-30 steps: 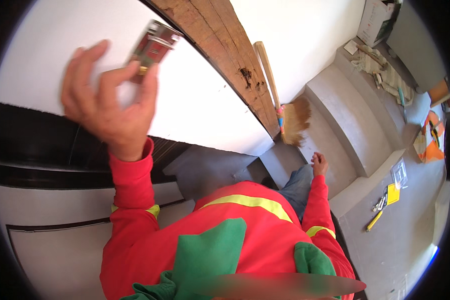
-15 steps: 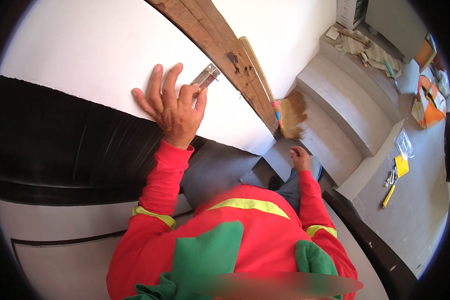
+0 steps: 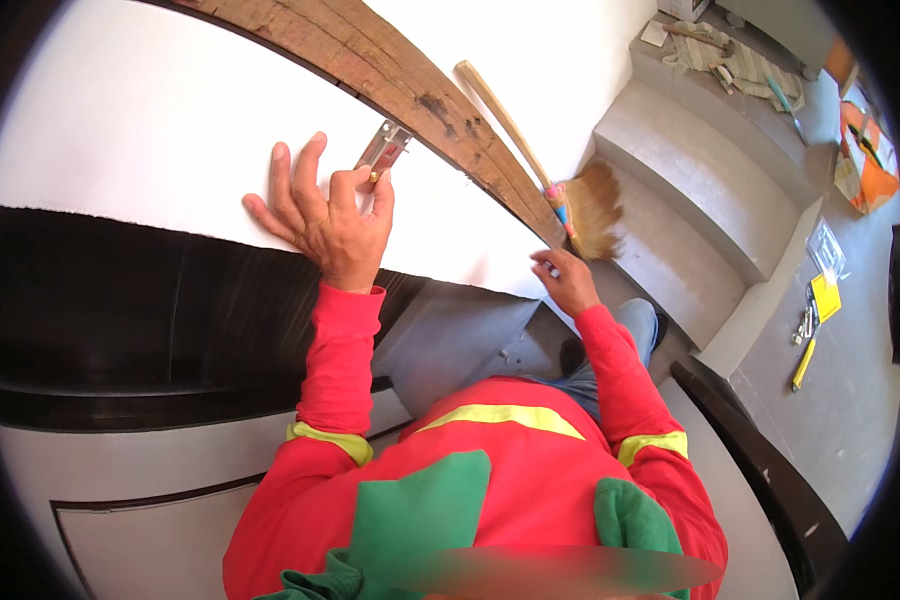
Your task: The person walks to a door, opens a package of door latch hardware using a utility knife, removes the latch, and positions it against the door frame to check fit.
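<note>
My left hand point(image 3: 342, 225) lies against a white door panel point(image 3: 150, 140), thumb and index finger pinching the small brass knob of a metal slide bolt point(image 3: 383, 147). The other fingers are spread on the panel. The bolt sits close to the panel's edge, beside a rough brown wooden post point(image 3: 425, 95). My right hand point(image 3: 567, 281) is raised near the panel's lower right corner, fingers curled together. What it holds, if anything, is too small to make out. Just beyond it is the bristle end of a broom point(image 3: 595, 212), whose wooden handle leans along the post.
Grey curved steps point(image 3: 685, 190) rise on the right. A ledge there carries a yellow-handled tool point(image 3: 804, 365), a yellow card point(image 3: 825, 297), a clear plastic packet point(image 3: 826, 249) and an orange-and-white bag point(image 3: 867, 165). Rags point(image 3: 720, 60) lie on the top step. A dark rail point(image 3: 760, 480) runs at lower right.
My right hand has come up and left toward the panel's corner. My left hand still pinches the bolt's knob. The view has shifted, and the panel and post now appear more level.
</note>
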